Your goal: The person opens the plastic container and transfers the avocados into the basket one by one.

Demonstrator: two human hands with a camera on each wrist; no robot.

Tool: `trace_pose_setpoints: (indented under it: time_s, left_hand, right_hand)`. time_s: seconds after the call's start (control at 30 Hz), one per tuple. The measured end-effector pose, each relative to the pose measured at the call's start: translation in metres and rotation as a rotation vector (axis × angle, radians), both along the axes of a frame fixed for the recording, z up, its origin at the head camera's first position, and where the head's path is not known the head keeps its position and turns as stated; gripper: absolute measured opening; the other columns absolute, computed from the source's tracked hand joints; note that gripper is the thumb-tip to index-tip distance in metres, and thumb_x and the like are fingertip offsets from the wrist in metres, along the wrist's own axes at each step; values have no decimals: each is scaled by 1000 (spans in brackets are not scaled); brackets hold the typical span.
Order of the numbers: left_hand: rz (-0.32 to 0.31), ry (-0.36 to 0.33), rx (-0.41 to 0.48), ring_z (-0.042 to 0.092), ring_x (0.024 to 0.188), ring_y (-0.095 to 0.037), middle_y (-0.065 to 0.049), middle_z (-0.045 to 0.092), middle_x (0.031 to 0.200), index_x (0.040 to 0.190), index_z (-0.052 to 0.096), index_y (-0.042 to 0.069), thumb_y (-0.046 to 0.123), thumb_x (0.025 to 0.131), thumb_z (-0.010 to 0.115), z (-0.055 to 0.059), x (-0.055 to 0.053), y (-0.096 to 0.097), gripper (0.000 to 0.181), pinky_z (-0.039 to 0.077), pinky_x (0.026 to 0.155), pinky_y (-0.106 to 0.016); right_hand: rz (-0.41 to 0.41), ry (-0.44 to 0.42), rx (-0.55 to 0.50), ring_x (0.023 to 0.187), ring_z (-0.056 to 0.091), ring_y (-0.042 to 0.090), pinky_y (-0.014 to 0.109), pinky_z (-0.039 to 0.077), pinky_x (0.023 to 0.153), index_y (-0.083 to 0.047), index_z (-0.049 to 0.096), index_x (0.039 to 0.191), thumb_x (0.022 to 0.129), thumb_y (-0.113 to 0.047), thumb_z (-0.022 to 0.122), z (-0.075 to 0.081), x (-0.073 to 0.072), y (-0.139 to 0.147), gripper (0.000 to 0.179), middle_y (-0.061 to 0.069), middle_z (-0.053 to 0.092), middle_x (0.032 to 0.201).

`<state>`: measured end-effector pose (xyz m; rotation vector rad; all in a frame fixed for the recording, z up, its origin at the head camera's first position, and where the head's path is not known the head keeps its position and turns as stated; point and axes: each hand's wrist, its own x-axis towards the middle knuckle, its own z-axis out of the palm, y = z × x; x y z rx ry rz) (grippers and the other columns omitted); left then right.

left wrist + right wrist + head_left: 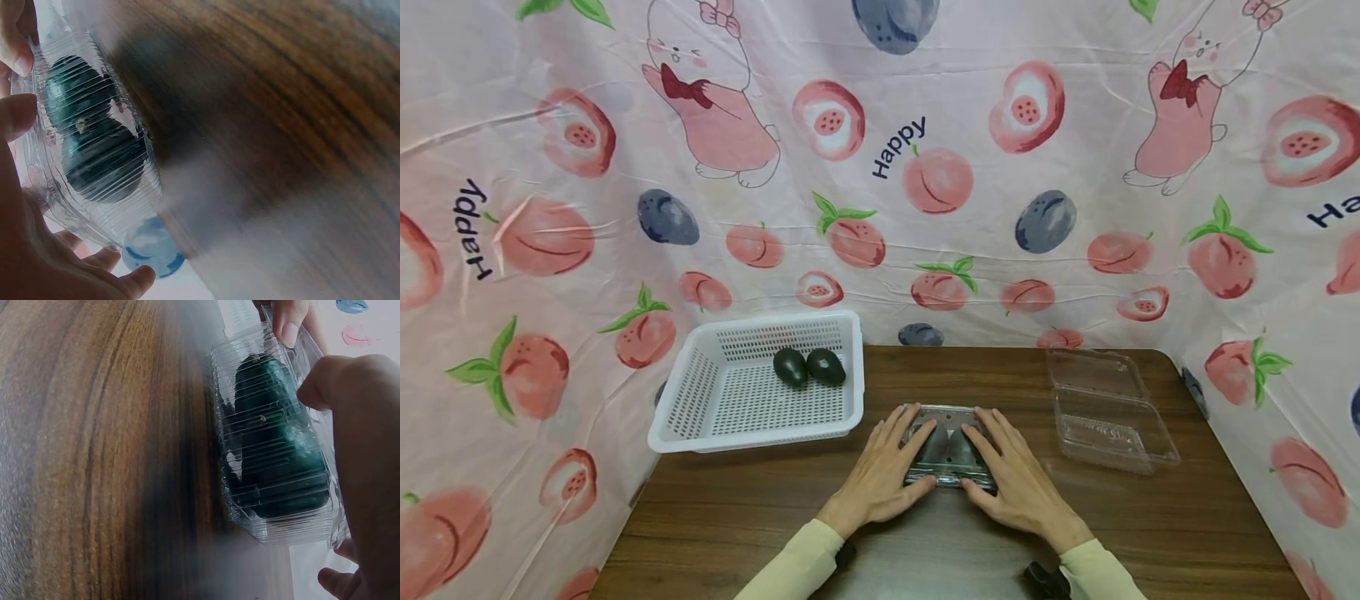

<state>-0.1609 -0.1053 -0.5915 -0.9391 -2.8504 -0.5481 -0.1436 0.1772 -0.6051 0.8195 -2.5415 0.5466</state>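
A clear plastic clamshell box (949, 414) lies on the table before me with its lid down. Through its ribbed side, the left wrist view shows two dark green avocados (103, 162) side by side. My left hand (883, 479) rests on the left part of the lid, fingers stretched over the top and thumb at the near rim. Mirroring it on the right side, my right hand (1018, 483) presses the lid with extended fingers, its thumb also by the near edge. In the right wrist view, a thumb (315, 384) lies along the box's rim.
At the back left stands a white perforated basket (752, 436) holding two more avocados (826, 367). Another clear clamshell box (1105, 433), lid folded back, sits on the right side of the brown wooden table (737, 508). A peach-patterned cloth (940, 242) hangs around the table.
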Motion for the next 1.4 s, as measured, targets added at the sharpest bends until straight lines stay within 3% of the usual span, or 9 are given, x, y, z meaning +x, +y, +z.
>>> trace_pose_setpoints:
  time_s: [0.73,1.2,1.4]
  left_hand:
    - [21,-6,31,22,176,-44,-11,22,190,179,34,25,50,106,70,-1,4,2,85,31,136,-73]
    - [17,46,6,28,174,-47,-15,27,188,177,39,21,54,111,63,0,2,3,78,35,133,-76]
    - [28,117,-53,36,171,-45,-13,31,187,176,41,22,58,112,61,0,0,3,76,41,130,-73]
  right_hand:
    - [-24,41,-12,156,48,59,78,52,115,-5,58,162,92,-31,87,-7,-2,-5,80,26,47,174]
    - [-25,74,-8,156,49,58,76,53,111,-5,58,162,91,-30,88,-9,-2,-6,81,27,48,173]
    - [-25,71,-11,156,49,59,77,53,111,-6,57,162,92,-29,87,-9,-2,-6,80,27,48,173]
